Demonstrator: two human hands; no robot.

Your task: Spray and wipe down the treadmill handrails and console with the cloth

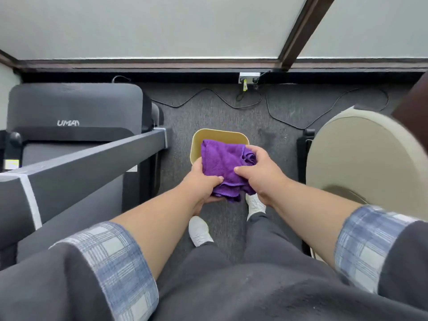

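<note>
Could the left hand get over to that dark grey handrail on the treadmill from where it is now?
Probably yes. The handrail runs just to the left of the left hand, with only open floor between them. But that hand grips the purple cloth together with the right hand, which would need to let go.

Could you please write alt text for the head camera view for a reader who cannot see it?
Both hands, left hand and right hand, grip a purple cloth above a yellow bin on grey carpet. A grey treadmill handrail runs at the left.

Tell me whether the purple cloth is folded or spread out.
Folded and bunched: the purple cloth shows doubled layers, gripped by the left hand and right hand.
</note>
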